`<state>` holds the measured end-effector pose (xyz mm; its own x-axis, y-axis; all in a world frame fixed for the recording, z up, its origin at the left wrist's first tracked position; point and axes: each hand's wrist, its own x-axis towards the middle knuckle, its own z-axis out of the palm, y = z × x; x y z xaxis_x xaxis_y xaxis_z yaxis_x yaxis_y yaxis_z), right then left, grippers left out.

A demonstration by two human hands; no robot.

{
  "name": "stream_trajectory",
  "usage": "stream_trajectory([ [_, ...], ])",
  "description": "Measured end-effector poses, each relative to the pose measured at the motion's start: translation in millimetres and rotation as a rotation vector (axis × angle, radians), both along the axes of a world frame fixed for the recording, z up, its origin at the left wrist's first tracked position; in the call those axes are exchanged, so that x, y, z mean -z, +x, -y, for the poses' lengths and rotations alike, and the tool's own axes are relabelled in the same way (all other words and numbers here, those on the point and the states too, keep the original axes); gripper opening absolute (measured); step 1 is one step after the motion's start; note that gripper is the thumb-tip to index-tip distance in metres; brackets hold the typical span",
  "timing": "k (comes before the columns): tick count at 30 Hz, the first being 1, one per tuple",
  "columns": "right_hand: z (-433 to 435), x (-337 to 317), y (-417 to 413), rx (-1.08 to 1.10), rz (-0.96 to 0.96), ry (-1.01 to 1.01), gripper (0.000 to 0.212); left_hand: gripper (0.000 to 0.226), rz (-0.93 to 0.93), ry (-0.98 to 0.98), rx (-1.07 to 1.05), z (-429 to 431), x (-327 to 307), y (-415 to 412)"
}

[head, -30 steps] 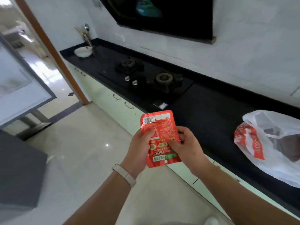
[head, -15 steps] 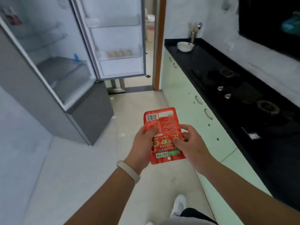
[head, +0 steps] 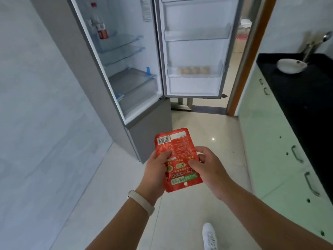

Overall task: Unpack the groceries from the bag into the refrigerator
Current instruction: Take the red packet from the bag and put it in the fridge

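From my remote seat I see both bare forearms reaching forward from the bottom of the view and converging near the middle; the left forearm (head: 117, 226) comes up from the lower left, with a pale beige wristband (head: 141, 200) round its wrist; the right forearm (head: 261, 213) enters from the lower right; the left hand (head: 155, 172) grips the left edge of a flat red printed plastic packet (head: 178, 150), thumb pressed on its face; the right hand (head: 209, 168) pinches the packet's right edge, thumb on the front, fingers curled behind; a foot in a white shoe (head: 210, 235) shows below the arms.
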<state>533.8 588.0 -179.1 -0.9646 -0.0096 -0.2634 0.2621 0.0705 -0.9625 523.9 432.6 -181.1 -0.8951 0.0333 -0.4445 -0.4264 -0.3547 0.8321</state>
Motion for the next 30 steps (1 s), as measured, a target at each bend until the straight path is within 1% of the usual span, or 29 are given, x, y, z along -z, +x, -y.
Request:
stream_trajectory([
  [5,-51.0,-5.6,-70.0,-0.010,-0.012,-0.072,0.025,0.025,0.007,-0.030,0.015,-53.3,-15.0,-70.1],
  [8,-79.6,-9.6,-109.0,-0.030,-0.030,-0.078,0.024,0.026,0.003,-0.045,0.010,-81.3,-22.9,-106.6],
  [13,-96.2,-8.9,-164.2,-0.081,-0.055,-0.072,0.026,0.025,-0.005,-0.075,-0.052,-97.7,-24.4,-153.1],
  [21,-71.5,-2.7,-246.4,-0.221,-0.043,-0.077,0.023,0.024,0.001,-0.070,-0.168,-66.2,-18.7,-220.9],
  [26,-31.8,8.7,-309.2,-0.313,-0.024,-0.005,0.023,0.028,0.071,-0.049,-0.248,-27.6,6.7,-276.9],
  [30,4.9,12.4,-374.1,-0.295,0.023,0.021,0.022,0.026,0.084,-0.007,-0.259,7.8,17.2,-341.5],
])
